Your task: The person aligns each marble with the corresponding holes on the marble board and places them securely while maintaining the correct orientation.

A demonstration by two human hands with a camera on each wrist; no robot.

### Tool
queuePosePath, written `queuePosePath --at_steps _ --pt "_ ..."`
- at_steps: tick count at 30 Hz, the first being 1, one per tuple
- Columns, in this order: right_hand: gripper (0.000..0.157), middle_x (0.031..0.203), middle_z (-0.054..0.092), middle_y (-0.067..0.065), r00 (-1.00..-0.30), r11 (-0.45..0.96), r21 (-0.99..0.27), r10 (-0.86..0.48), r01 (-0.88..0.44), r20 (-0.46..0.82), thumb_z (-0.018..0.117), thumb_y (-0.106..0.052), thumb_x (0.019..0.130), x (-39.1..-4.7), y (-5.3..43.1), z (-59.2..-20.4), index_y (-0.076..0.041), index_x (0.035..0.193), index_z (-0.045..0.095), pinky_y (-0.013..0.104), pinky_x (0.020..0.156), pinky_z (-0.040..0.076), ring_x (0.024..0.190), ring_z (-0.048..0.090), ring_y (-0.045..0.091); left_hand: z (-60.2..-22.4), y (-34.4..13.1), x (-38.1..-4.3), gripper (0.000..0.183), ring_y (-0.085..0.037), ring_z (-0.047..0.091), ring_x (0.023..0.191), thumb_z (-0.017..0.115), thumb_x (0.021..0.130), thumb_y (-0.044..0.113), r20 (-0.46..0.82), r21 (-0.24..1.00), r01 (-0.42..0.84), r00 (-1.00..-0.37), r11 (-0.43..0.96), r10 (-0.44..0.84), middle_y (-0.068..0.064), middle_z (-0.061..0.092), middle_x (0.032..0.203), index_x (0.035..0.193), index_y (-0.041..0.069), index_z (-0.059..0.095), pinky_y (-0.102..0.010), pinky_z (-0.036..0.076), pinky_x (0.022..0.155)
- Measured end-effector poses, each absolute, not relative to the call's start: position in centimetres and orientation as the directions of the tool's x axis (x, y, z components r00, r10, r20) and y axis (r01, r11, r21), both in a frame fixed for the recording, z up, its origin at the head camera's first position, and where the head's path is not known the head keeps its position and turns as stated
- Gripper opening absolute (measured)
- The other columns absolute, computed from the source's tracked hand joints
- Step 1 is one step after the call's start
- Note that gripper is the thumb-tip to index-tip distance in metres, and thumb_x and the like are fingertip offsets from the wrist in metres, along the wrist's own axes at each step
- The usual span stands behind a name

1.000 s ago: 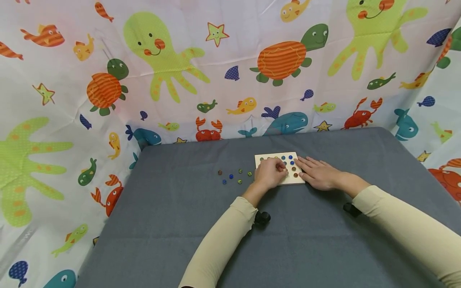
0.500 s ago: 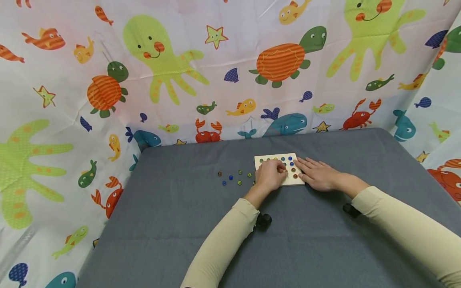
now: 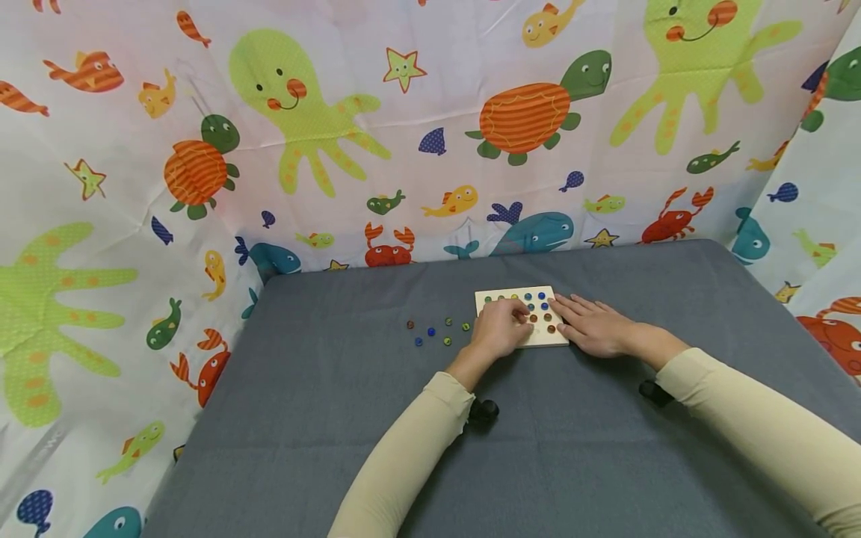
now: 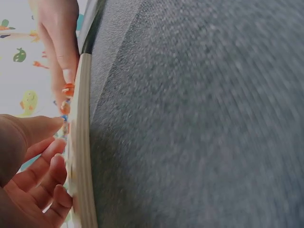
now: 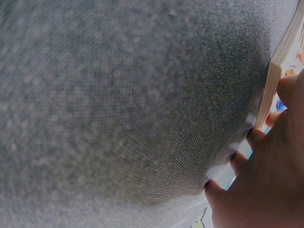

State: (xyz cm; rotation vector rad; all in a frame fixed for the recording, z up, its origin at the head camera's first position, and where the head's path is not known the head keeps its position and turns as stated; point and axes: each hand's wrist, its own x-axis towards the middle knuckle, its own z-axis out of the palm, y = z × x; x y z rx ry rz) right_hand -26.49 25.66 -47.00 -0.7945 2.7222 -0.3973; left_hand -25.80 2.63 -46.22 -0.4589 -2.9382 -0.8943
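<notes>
A pale wooden board (image 3: 538, 340) lies on the grey cloth with rows of coloured marbles on it, among them blue marbles (image 3: 542, 296) and amber-brown marbles (image 3: 551, 329). My left hand (image 3: 498, 329) hovers over the board's left half and hides part of it. Its thumb and fingers (image 4: 40, 183) are loosely bent and apart, with nothing seen between them. Flat and spread, my right hand (image 3: 599, 325) rests at the board's right edge. Its thumb and one fingertip touch the board, while other fingers (image 5: 216, 192) rest on the cloth beyond it.
Left of the board several loose marbles lie on the cloth, including a brown marble (image 3: 410, 324), a blue marble (image 3: 432, 332) and a yellow-green marble (image 3: 447, 341). A curtain (image 3: 403, 149) printed with sea animals hangs behind the table (image 3: 572, 463).
My left hand has let go of an amber-brown marble, which now shows on the board, and has drawn back slightly to the left. The right hand has stayed in place.
</notes>
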Motion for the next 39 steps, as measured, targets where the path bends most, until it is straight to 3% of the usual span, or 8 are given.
queuePosePath --at_steps 5,12,18,26,31,39 --pt "0.065 0.168 0.017 0.021 -0.809 0.810 -0.340 -0.557 -0.479 -0.187 0.036 -0.042 0.111 -26.6 25.6 -47.0 -0.005 0.163 0.019 0.073 0.114 0.013 0.152 0.014 0.049 -45.8 1.5 -25.5 0.017 -0.007 0.064 0.086 0.077 0.091 0.022 0.132 0.572 0.337 -0.938 0.748 0.321 0.007 0.073 0.096 0.107 0.016 0.076 -0.025 0.049 0.075" --pt "0.070 0.169 0.016 0.021 -0.807 0.809 -0.336 -0.560 -0.483 -0.189 0.030 -0.052 0.110 -26.8 25.8 -47.2 -0.008 0.164 0.018 0.073 0.114 0.012 0.152 0.014 0.049 -44.8 -0.7 -24.7 0.025 -0.007 0.060 0.073 0.074 0.095 0.023 0.138 0.609 0.403 -0.902 0.683 0.409 0.001 0.073 0.108 0.118 0.014 0.073 -0.025 0.047 0.065" --pt "0.068 0.167 0.019 0.023 -0.802 0.797 -0.353 -0.570 -0.489 -0.177 0.034 -0.048 0.110 -26.3 25.7 -46.5 -0.007 0.163 0.021 0.074 0.113 0.013 0.151 0.016 0.051 -44.0 -2.5 -24.1 0.026 -0.008 0.058 0.075 0.076 0.095 0.023 0.167 0.607 0.453 -0.876 0.653 0.452 -0.002 0.072 0.111 0.118 0.011 0.073 -0.022 0.047 0.066" --pt "0.067 0.170 0.013 0.019 -0.806 0.809 -0.350 -0.557 -0.472 -0.200 0.036 -0.044 0.111 -26.7 26.0 -47.4 -0.008 0.164 0.016 0.073 0.115 0.010 0.154 0.010 0.047 -43.8 -5.2 -23.5 0.029 -0.011 0.055 0.068 0.077 0.094 0.024 0.197 0.634 0.441 -0.886 0.635 0.419 -0.006 0.072 0.109 0.118 0.007 0.073 -0.025 0.044 0.058" --pt "0.066 0.170 0.013 0.019 -0.806 0.810 -0.348 -0.556 -0.472 -0.201 0.036 -0.042 0.111 -26.8 26.0 -47.6 -0.009 0.164 0.016 0.072 0.115 0.010 0.154 0.010 0.047 -43.9 -7.3 -23.2 0.030 -0.014 0.055 0.069 0.078 0.093 0.022 0.220 0.651 0.425 -0.899 0.629 0.379 -0.009 0.072 0.108 0.117 0.005 0.072 -0.028 0.045 0.062" --pt "0.066 0.170 0.013 0.018 -0.808 0.813 -0.346 -0.552 -0.468 -0.205 0.036 -0.042 0.111 -26.9 25.9 -47.7 -0.009 0.164 0.015 0.073 0.115 0.010 0.154 0.010 0.047 -44.0 -11.1 -22.5 0.025 -0.014 0.055 0.070 0.078 0.093 0.024 0.239 0.650 0.376 -0.926 0.660 0.292 -0.009 0.070 0.108 0.114 0.011 0.073 -0.031 0.045 0.059"
